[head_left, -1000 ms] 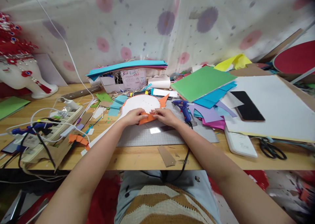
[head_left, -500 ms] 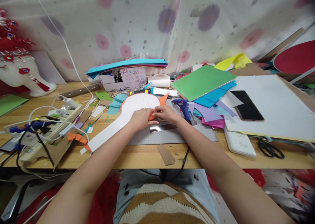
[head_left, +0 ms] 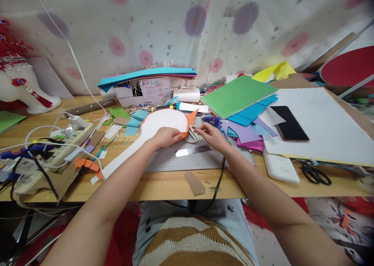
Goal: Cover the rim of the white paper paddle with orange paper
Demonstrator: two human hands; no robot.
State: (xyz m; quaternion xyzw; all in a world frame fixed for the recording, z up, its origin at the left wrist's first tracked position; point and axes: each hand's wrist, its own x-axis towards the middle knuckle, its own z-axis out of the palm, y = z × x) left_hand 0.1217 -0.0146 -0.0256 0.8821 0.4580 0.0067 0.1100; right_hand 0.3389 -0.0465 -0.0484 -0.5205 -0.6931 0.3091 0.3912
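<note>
A white paddle-shaped cutout [head_left: 163, 120] with an orange strip along parts of its edge lies on the work area, its long handle running toward the lower left. My left hand [head_left: 168, 136] grips its lower right edge, where the orange strip [head_left: 184, 135] shows. Just right of that, my right hand [head_left: 210, 135] hovers with fingers slightly bent and apart, holding nothing I can see. Near its fingertips is a small pale rounded object [head_left: 193, 138], partly hidden. Behind this hand rests a blue glue gun [head_left: 212, 120]. A metal ruler [head_left: 187, 152] lies below the hands.
Under the work is a grey cutting mat [head_left: 181, 163]. Coloured sheets [head_left: 239, 96], a phone [head_left: 290, 122], a white power bank [head_left: 280, 166] and scissors [head_left: 315, 173] lie at right. A power strip [head_left: 70, 145] with tangled cables stands at left. Paper scraps surround the cutout.
My right hand has come away from the orange edge and moved right, uncovering the pale rounded object. My left hand stays at the cutout's edge. The view has shifted slightly.
</note>
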